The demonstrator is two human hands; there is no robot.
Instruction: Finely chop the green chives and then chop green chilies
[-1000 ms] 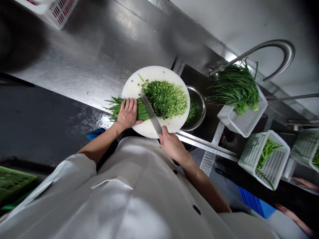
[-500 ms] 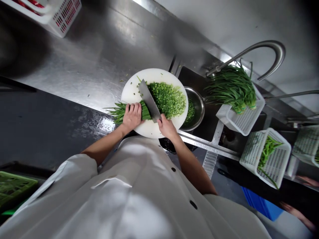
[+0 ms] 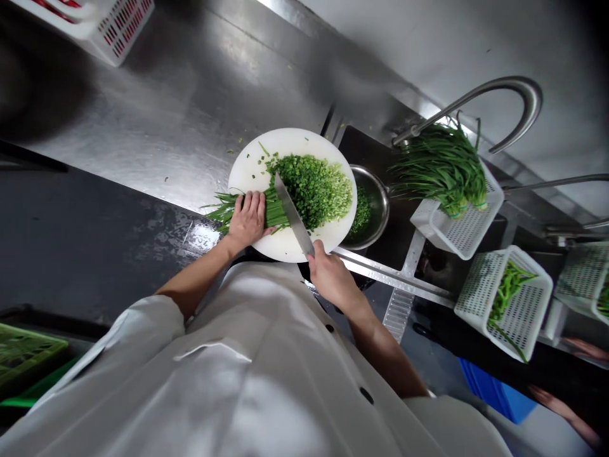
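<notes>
On a round white cutting board [image 3: 242, 174], my left hand [image 3: 247, 222] presses down on a bundle of chives [image 3: 275, 211], fingers closed over the stalks. Long green ends stick out past the board's left edge. My right hand [image 3: 332, 274] grips the handle of a cleaver [image 3: 295, 217]. Its blade stands between the bundle's cut end and a heap of chopped chives [image 3: 316, 190], the tip touching or close to the heap. A metal pan [image 3: 384, 212] with chopped chives in it sits partly under the board's right side.
Right of the board, a white basket [image 3: 466, 238] carries bunches of long chives [image 3: 440, 165] below a curved faucet [image 3: 530, 105]. Another basket [image 3: 476, 285] holds green peppers [image 3: 509, 292]. Someone else's hand [image 3: 554, 403] shows at lower right. A white basket [image 3: 117, 38] stands at upper left.
My right hand has drawn the cleaver down and rightward, toward my body, and the blade now looks narrower. My left hand has shifted slightly left and down on the bundle.
</notes>
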